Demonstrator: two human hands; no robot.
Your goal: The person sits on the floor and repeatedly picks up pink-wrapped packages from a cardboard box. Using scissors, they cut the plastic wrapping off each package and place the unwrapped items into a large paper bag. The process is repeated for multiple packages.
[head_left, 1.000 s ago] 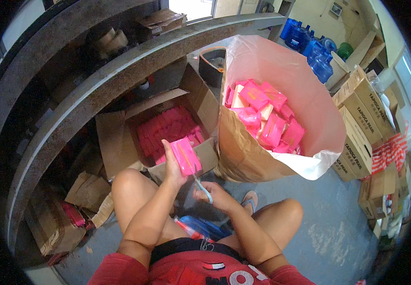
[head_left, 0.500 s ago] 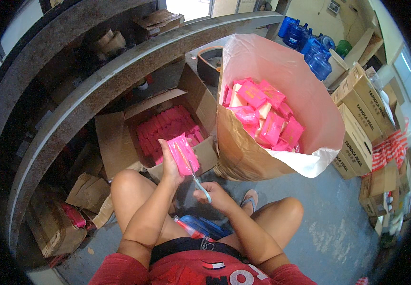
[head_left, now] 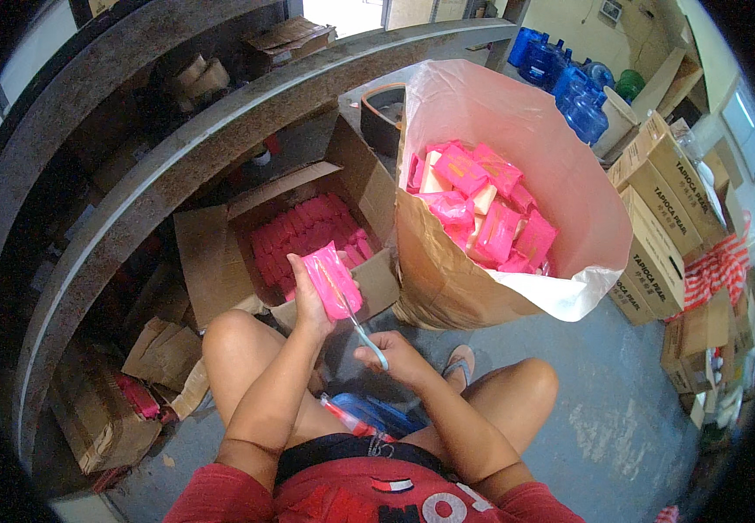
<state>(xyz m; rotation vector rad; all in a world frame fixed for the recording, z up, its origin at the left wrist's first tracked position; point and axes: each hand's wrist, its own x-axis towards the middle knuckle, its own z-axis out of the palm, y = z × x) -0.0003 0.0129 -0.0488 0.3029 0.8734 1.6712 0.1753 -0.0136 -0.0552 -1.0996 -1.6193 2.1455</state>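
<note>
A pink plastic-wrapped packet (head_left: 329,272) rests in my left hand (head_left: 307,305), with the fingers wrapped round its far side. My right hand (head_left: 397,358) grips a pair of scissors (head_left: 370,341) with light blue handles. Their blades point up and left and lie at the packet's lower face. Beyond my left hand, an open cardboard box (head_left: 288,183) contains rows of similar pink packets (head_left: 303,228). To the right stands a large open paper sack (head_left: 447,292) with a white lining, holding a loose heap of pink packets and several pale blocks.
A long metal beam (head_left: 221,113) curves across the left and far side. Cartons (head_left: 652,253) are stacked at the right, with blue water jugs (head_left: 582,109) behind. A torn carton (head_left: 94,414) stands at the lower left. A blue item (head_left: 369,414) lies between my legs.
The scissor handles have drawn closer together, and the blades look more closed. The packet in my left hand has shifted slightly up and tilted a little.
</note>
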